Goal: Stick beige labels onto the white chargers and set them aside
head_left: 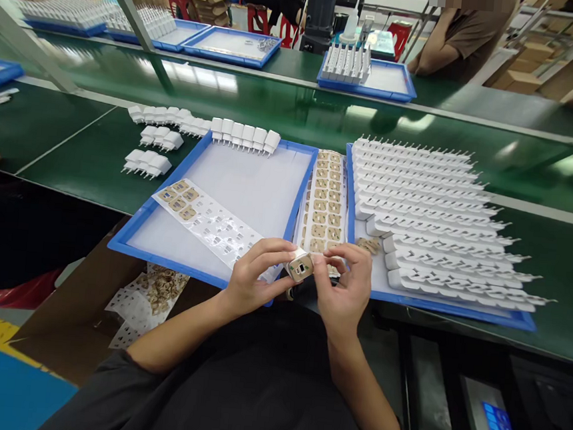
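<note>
Between thumb and fingers, my left hand [256,269] grips a white plug adapter [300,267] whose tan-stickered face with a dark port is turned up. My right hand [345,284] is pinched at the adapter's right edge; whether it holds the sticker's edge or the adapter itself I cannot make out. Under my left fingers a partly used sticker sheet [205,224] lies across the left blue tray [141,212], several tan stickers still at its far end. Beyond my hands, a fuller sticker sheet [321,205] lies between the trays.
Rows of white adapters, pins up, fill the right blue tray [488,314]. More adapters [148,163] stand left on the green bench. Below left, a cardboard box [77,317] holds sticker scraps [164,291]. A metal rail and further trays [231,49] lie beyond; a person [462,43] sits opposite.
</note>
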Action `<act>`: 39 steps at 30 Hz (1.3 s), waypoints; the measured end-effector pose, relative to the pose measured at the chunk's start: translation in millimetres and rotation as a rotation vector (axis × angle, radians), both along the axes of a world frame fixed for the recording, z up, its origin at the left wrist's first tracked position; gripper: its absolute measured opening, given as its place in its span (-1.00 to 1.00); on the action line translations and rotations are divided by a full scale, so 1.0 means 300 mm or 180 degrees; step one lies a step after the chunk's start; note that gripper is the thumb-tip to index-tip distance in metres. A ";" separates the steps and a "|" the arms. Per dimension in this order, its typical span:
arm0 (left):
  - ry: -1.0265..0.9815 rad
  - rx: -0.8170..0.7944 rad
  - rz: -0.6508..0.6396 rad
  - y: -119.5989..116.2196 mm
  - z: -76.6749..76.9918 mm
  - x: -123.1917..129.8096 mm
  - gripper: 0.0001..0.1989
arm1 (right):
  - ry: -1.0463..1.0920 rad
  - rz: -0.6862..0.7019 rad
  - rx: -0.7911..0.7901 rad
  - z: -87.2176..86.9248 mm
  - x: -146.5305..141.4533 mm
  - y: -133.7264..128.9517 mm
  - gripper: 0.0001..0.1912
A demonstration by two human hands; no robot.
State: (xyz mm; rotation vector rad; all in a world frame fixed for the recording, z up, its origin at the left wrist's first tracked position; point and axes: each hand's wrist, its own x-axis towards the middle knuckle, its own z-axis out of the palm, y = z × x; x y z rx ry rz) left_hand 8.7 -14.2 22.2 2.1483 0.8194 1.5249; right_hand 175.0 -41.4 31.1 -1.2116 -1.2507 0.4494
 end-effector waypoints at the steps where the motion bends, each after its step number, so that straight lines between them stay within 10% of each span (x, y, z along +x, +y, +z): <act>1: -0.0013 0.0039 0.0041 -0.001 -0.001 0.001 -0.56 | 0.0348 0.0244 -0.0184 0.000 0.004 0.003 -0.87; 6: 0.0123 0.0398 0.0294 0.000 -0.005 0.013 -0.58 | 0.1439 0.1376 -0.0632 0.002 -0.015 0.005 -0.88; 16: 0.0309 0.0760 0.0301 0.002 -0.019 0.016 -0.52 | 0.1923 0.1233 -0.0588 0.002 -0.050 -0.001 -0.97; 26: 0.0087 0.0239 -0.0004 -0.004 -0.001 0.017 -0.56 | 0.0095 0.0857 -0.0008 0.019 0.039 0.011 -0.86; 31: -0.0026 -0.0873 -0.0172 -0.011 0.007 -0.004 -0.64 | -0.0346 0.1045 0.0359 -0.001 0.090 -0.033 -0.90; 34: 0.0081 -0.1309 -0.0069 0.003 0.023 -0.035 -0.65 | -0.0061 0.0236 0.0133 -0.031 0.173 -0.044 -0.96; 39: 0.0569 -0.1638 0.0067 0.090 0.067 -0.085 -0.64 | -0.1764 -0.1073 -0.0633 -0.093 0.327 -0.005 -0.77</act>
